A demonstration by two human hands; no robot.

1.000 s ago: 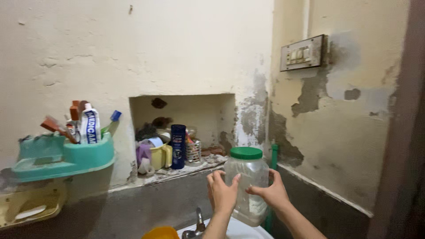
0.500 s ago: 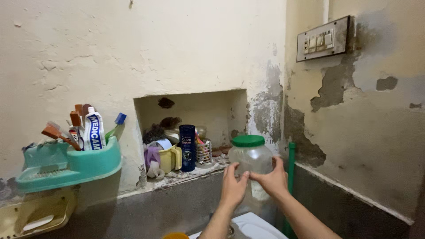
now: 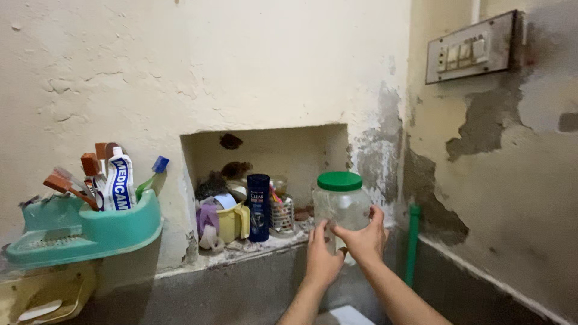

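Your clear plastic jar (image 3: 342, 207) with its green lid (image 3: 339, 180) hovers at the wall niche's ledge (image 3: 265, 245), beside the dark blue bottle (image 3: 259, 206), clasped by left hand (image 3: 322, 260) and right hand (image 3: 363, 236): keep it upright, grip low.

In front of me a ledge (image 3: 265, 248) runs inside a wall niche. On it stand a yellow mug (image 3: 232, 221), a dark blue bottle (image 3: 259, 207) and a small wire basket (image 3: 281, 213), close together. The clear jar (image 3: 341, 207) stands at its right end.
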